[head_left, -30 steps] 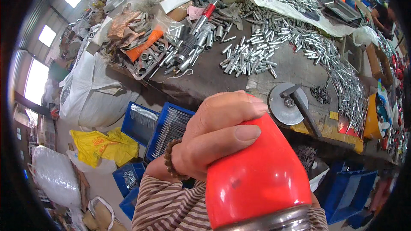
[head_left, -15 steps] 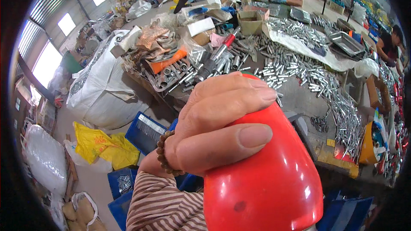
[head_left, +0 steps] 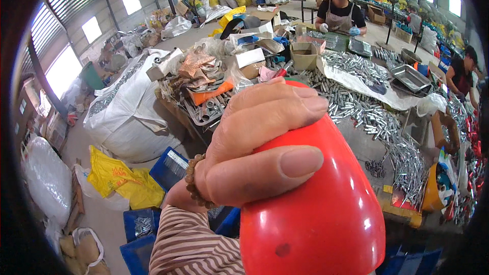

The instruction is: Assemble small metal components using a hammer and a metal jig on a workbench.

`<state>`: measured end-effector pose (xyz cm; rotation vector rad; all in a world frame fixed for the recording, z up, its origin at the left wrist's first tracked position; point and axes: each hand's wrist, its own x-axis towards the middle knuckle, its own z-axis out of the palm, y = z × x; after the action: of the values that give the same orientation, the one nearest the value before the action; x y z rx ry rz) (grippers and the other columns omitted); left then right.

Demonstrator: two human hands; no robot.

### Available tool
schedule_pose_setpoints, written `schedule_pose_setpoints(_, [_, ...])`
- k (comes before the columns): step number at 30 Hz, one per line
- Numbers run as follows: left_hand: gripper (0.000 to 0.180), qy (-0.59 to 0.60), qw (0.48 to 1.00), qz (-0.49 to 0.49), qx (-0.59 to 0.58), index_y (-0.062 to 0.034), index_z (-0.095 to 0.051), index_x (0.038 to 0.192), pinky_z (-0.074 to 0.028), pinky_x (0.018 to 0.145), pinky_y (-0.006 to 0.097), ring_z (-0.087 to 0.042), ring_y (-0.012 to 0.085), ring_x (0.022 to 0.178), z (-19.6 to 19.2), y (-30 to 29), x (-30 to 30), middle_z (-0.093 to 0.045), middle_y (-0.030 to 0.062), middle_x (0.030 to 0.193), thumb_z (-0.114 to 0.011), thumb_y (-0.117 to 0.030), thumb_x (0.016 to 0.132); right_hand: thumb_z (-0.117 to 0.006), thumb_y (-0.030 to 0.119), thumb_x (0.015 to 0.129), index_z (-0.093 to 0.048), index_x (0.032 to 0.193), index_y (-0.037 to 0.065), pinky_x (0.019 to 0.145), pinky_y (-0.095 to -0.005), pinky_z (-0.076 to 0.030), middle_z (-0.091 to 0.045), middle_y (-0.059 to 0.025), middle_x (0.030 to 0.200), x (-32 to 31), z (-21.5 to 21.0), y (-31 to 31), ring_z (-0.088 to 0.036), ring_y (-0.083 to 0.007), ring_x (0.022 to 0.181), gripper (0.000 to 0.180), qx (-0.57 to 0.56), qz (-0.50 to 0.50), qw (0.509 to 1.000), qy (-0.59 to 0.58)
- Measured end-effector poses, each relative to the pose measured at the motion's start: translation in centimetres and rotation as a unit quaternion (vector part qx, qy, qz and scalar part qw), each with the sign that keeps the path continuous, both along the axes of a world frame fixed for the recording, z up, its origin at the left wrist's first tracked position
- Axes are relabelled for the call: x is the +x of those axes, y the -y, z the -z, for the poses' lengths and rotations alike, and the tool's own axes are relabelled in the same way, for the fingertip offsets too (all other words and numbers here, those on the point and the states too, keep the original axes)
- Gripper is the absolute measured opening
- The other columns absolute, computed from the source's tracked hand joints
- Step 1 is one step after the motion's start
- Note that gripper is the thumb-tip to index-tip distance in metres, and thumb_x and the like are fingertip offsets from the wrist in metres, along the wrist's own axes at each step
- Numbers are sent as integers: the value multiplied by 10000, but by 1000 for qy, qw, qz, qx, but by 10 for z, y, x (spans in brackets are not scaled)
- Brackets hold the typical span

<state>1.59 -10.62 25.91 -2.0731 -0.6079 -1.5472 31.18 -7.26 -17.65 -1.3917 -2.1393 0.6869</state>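
Note:
My left hand (head_left: 265, 142) comes in from the lower left, in a brown-and-cream striped sleeve with a beaded bracelet (head_left: 191, 183). Its fingers and thumb are closed over the upper left side of a glossy red, rounded casing (head_left: 326, 214) that narrows toward the top. The casing fills the lower middle of the view, very close, with a dark smudge low on its front. What kind of thing it is does not show. My right hand is out of view.
Beyond lies a workbench heaped with small silver metal tubes (head_left: 356, 109). Left of it stand a large white sack (head_left: 127, 122), a yellow bag (head_left: 119, 178) and blue bins (head_left: 140, 224). A person (head_left: 338, 15) works across the bench; another (head_left: 463, 74) is at the right.
The view has tilted upward, showing more of the far hall and the person across the bench. My left hand keeps its hold on the red casing. A red-and-metal tool is now mostly hidden behind my hand.

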Motion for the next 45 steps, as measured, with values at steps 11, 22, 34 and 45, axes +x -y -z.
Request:
schedule_pose_setpoints(11, [476,-52,998,-16,33,-89,-578,1274,-537,971,533,-670,402,1124,-20,11,-5,-646,257,1279,-796,-179,859,-930,305,680,-572,1295,-47,960,-485,-501,-652,-241,1128,-3,-4,-1,-610,-430,1086,793,-14,8,1000,16])
schedule_pose_setpoints(22, [487,-102,993,-27,61,-98,-573,1278,-536,975,534,-669,401,1127,-36,16,-10,-645,254,1280,-799,-173,853,-924,320,673,-565,1300,-66,922,-499,-504,-640,-247,1112,-2,-10,0,-606,-431,1069,819,0,4,1000,10])
schedule_pose_setpoints(34, [500,-148,985,-35,77,-107,-567,1283,-535,980,535,-668,400,1131,-42,13,-4,-643,250,1281,-803,-166,846,-924,315,671,-553,1302,-68,906,-503,-506,-641,-255,1068,1,-4,1,-605,-446,1045,826,9,15,1000,19])
schedule_pose_setpoints(45, [752,19,995,66,-76,-51,-518,1401,-465,1058,511,-589,396,1244,23,6,16,-606,218,1342,-883,-260,778,-883,273,757,-583,1195,-42,961,-507,-469,-609,-228,1167,7,-45,7,-578,-411,1111,617,59,-1,997,44])
